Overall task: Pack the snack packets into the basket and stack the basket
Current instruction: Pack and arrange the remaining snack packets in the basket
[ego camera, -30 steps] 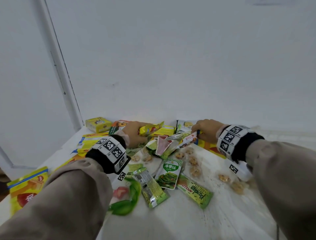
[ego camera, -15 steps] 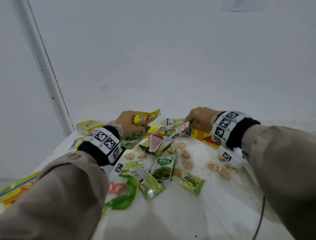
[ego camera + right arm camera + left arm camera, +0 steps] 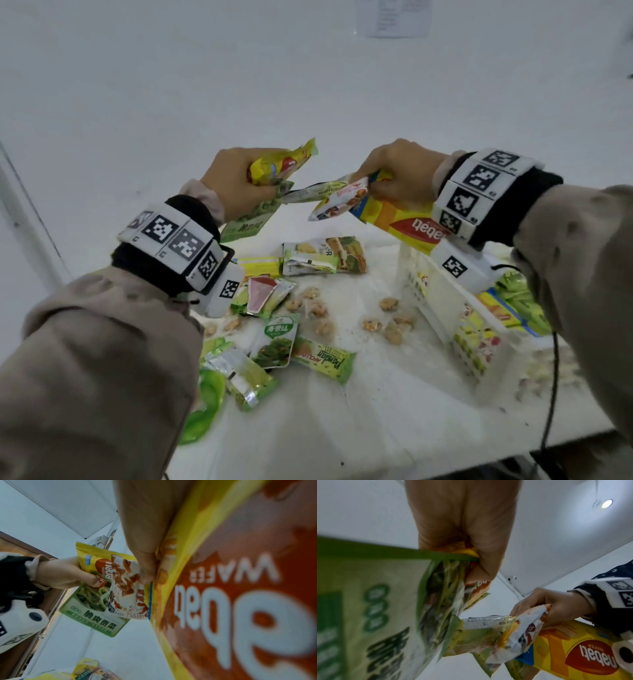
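Left hand (image 3: 236,181): gripped a small yellow Nabati packet (image 3: 281,162) and a green vegetable pouch (image 3: 250,222), raised above the table (image 3: 394,394).
Right hand (image 3: 400,174): fingers curled round a large yellow Nabati wafer pack (image 3: 404,226) and a white snack packet (image 3: 339,202).
Key relation: the white basket (image 3: 442,294) stood directly below the right hand, nearer it than the left; the wafer pack's long axis slanted down toward the basket.
Hidden: the basket's interior was largely screened by the right wrist; its fill could not be judged.

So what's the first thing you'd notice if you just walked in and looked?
Both hands raised above the table, full of snacks: the left hand grips a yellow packet and a green packet, the right hand a big yellow Nabati wafer bag. Below lie loose cookies beside a white basket.
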`<action>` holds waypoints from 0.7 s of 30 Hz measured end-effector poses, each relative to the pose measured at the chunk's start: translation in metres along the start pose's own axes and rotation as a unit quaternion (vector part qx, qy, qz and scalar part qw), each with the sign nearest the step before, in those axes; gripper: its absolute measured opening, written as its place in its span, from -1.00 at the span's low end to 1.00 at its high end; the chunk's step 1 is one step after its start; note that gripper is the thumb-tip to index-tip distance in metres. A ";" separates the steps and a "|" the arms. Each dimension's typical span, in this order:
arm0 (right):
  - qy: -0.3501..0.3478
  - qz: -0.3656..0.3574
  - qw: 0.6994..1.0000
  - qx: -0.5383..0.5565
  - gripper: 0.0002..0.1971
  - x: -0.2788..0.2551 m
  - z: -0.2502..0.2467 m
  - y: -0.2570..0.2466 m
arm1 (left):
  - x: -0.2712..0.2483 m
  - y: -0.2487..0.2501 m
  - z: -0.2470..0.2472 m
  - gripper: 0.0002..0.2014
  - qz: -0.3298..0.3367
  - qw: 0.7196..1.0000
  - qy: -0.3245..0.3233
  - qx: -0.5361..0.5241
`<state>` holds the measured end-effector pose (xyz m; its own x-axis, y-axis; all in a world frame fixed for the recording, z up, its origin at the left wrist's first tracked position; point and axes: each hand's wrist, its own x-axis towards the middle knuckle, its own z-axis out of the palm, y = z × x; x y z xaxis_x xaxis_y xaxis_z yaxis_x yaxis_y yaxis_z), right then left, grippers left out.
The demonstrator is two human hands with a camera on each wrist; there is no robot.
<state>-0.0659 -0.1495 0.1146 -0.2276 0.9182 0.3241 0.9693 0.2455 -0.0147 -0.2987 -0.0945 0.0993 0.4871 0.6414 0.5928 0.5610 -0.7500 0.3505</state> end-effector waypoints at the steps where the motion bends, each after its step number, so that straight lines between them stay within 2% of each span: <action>1: 0.011 0.003 1.000 0.000 -0.66 -0.008 -0.004 0.007 | 0.004 0.011 0.003 -0.43 0.013 1.000 0.003 -0.006; 9: 0.013 0.054 0.998 -0.027 -0.65 -0.091 -0.028 0.095 | 0.038 0.109 0.063 -0.47 0.089 0.995 -0.015 -0.037; 16: -0.030 0.091 0.993 -0.073 -0.66 -0.169 -0.048 0.184 | 0.067 0.207 0.141 -0.57 0.106 0.990 -0.070 -0.054; 21: -0.072 0.095 0.986 -0.114 -0.65 -0.196 -0.053 0.239 | 0.080 0.255 0.194 -0.67 0.097 0.989 -0.101 -0.050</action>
<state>0.2156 -0.2876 0.0972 -0.0355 0.9795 0.1984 0.9876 0.0040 0.1569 0.0134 -0.2034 0.0954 0.7080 0.4960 0.5027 0.3801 -0.8676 0.3206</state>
